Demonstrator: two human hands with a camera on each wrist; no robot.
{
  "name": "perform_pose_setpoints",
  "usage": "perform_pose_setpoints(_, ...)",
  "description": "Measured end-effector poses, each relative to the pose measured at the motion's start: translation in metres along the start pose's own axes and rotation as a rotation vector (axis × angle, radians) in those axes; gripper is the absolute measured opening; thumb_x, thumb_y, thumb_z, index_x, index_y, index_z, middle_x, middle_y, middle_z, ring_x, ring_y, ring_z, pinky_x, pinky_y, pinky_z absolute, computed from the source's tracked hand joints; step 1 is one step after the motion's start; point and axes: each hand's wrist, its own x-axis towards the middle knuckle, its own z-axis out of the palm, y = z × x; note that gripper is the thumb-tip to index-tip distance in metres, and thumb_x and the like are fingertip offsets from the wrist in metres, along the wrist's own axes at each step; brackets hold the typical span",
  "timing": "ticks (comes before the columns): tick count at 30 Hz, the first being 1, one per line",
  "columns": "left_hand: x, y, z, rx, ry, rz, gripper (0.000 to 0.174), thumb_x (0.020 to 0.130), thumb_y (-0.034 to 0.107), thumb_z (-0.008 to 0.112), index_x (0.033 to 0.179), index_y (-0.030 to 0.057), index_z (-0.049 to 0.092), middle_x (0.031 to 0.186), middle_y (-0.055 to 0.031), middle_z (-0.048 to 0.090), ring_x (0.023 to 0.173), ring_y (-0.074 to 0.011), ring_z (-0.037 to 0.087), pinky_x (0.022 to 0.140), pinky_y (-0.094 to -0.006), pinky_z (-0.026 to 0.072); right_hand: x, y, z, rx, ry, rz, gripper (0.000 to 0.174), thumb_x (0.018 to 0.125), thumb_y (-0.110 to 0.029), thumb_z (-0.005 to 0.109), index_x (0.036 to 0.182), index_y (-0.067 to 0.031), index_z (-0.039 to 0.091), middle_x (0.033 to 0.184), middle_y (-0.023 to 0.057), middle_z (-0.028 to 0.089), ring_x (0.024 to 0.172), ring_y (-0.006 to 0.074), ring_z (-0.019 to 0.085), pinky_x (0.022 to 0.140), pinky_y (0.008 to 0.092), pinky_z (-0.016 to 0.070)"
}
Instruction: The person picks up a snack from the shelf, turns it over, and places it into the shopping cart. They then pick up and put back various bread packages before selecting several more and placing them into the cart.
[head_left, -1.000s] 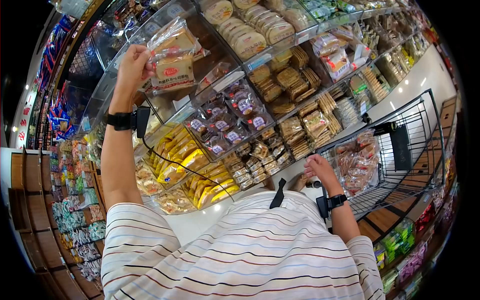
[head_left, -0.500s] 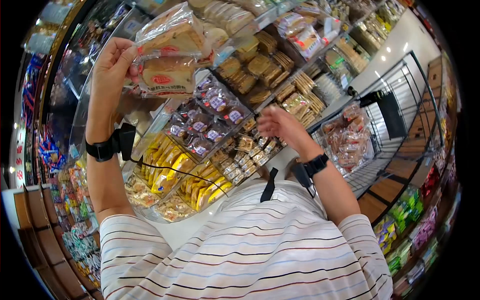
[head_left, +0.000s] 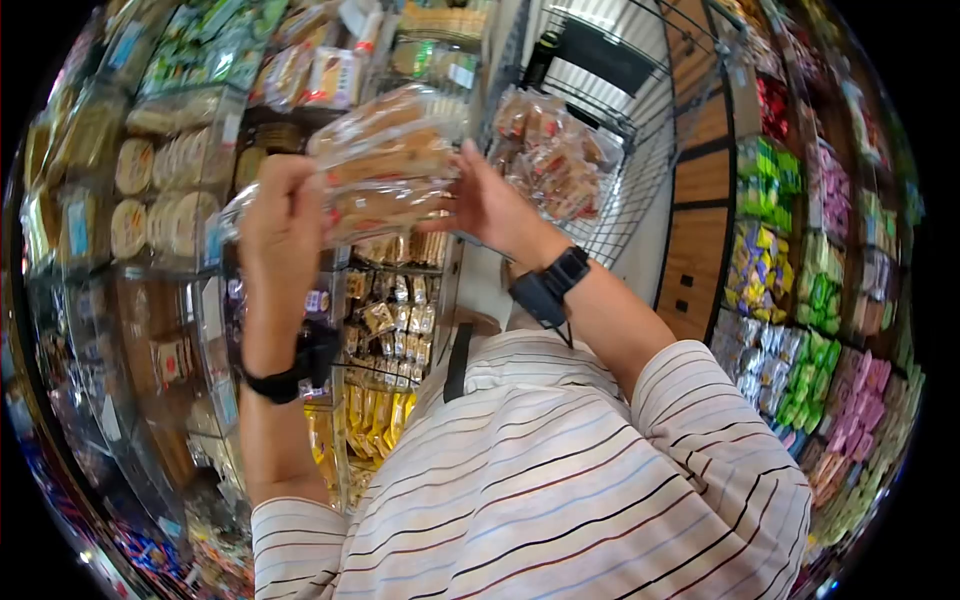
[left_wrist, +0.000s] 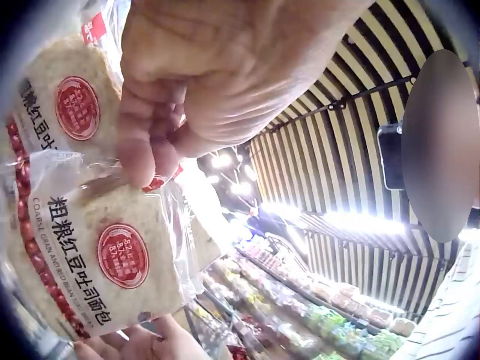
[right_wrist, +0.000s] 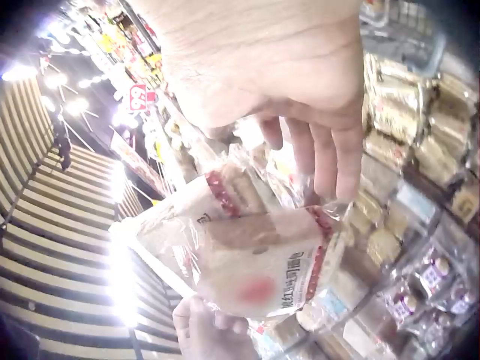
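My left hand (head_left: 285, 220) pinches two clear-wrapped packets of sliced bread (head_left: 385, 145) by their edge, held up before my chest. In the left wrist view, the bread packets (left_wrist: 124, 255) show red round labels, Chinese lettering and a band of red beans. My right hand (head_left: 495, 205) is at the opposite end of the packets, its fingers fairly straight. The right wrist view has those fingers (right_wrist: 322, 157) right at the wrapper's edge, and the left hand (right_wrist: 214, 330) on the far side.
A wire shopping cart (head_left: 625, 190) stands ahead on the right, holding several clear-wrapped packages (head_left: 555, 165). Clear bins of biscuits (head_left: 175, 225) and small wrapped snacks (head_left: 395, 325) line the left. Shelves of bright bagged goods (head_left: 765, 260) rise at the right.
The view has turned right toward the cart. My left hand has brought the bread packets from over the bins to before my chest, and my right hand has come up to their other end.
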Motion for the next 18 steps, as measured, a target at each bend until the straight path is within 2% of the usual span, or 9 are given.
perform_pose_setpoints(1,0.006,0.002,0.027,-0.065,-0.037,-0.012,0.006,0.101,0.010,0.055,0.105,0.0055,0.057,0.083,0.0008,0.058,0.062,-0.0031,0.051,0.054,-0.0206,0.0443,-0.017,-0.014,-0.011,-0.007,0.042,-0.039,0.075,0.097,-0.067,0.042,0.147,-0.0114,0.036,0.137,0.0140,0.052,0.116,0.0284,0.058,0.095,0.0483,0.0523)
perform_pose_setpoints(3,0.018,-0.002,0.080,-0.145,-0.119,0.035,0.006,0.101,0.010,0.055,0.105,0.0054,0.056,0.080,0.0006,0.057,0.061,-0.0040,0.052,0.054,-0.0214,0.0447,-0.040,-0.028,-0.051,-0.002,0.116,-0.135,0.071,0.099,-0.063,0.038,0.147,-0.0106,0.037,0.140,0.0130,0.051,0.118,0.0281,0.058,0.096,0.0475,0.0520)
perform_pose_setpoints(8,0.045,-0.002,0.204,-0.127,-0.198,0.216,0.004,0.099,0.008,0.055,0.100,0.0038,0.056,0.073,-0.0013,0.056,0.060,-0.0065,0.054,0.053,-0.0233,0.0462,-0.104,-0.070,-0.120,-0.100,0.339,-0.301,0.058,0.106,-0.050,0.030,0.146,-0.0091,0.039,0.143,0.0123,0.050,0.124,0.0288,0.056,0.098,0.0452,0.0513)
perform_pose_setpoints(11,0.062,0.009,0.260,-0.164,-0.246,0.280,0.005,0.098,0.008,0.055,0.098,0.0031,0.056,0.072,-0.0029,0.057,0.060,-0.0076,0.055,0.052,-0.0246,0.0466,-0.127,-0.097,-0.147,-0.172,0.462,-0.383,0.056,0.107,-0.049,0.030,0.144,-0.0081,0.040,0.141,0.0121,0.051,0.122,0.0283,0.057,0.097,0.0454,0.0516)
perform_pose_setpoints(12,0.067,0.012,0.275,-0.161,-0.268,0.280,0.005,0.098,0.008,0.054,0.099,0.0033,0.056,0.073,-0.0042,0.058,0.060,-0.0086,0.057,0.053,-0.0252,0.0480,-0.128,-0.104,-0.159,-0.181,0.515,-0.411,0.059,0.106,-0.051,0.032,0.144,-0.0072,0.041,0.139,0.0141,0.052,0.121,0.0286,0.058,0.096,0.0460,0.0520)
perform_pose_setpoints(16,0.081,0.012,0.328,-0.183,-0.270,0.268,0.006,0.097,0.006,0.053,0.100,0.0020,0.056,0.074,-0.0059,0.060,0.057,-0.0097,0.058,0.051,-0.0258,0.0498,-0.140,-0.125,-0.192,-0.178,0.620,-0.426,0.064,0.103,-0.056,0.037,0.143,-0.0070,0.043,0.134,0.0202,0.052,0.119,0.0311,0.057,0.095,0.0474,0.0518)
perform_pose_setpoints(18,0.085,0.007,0.348,-0.216,-0.292,0.187,0.007,0.096,0.006,0.053,0.100,0.0016,0.056,0.074,-0.0068,0.061,0.056,-0.0106,0.059,0.049,-0.0262,0.0504,-0.138,-0.130,-0.207,-0.203,0.677,-0.391,0.067,0.101,-0.059,0.039,0.142,-0.0067,0.044,0.133,0.0198,0.053,0.116,0.0306,0.058,0.093,0.0469,0.0519)
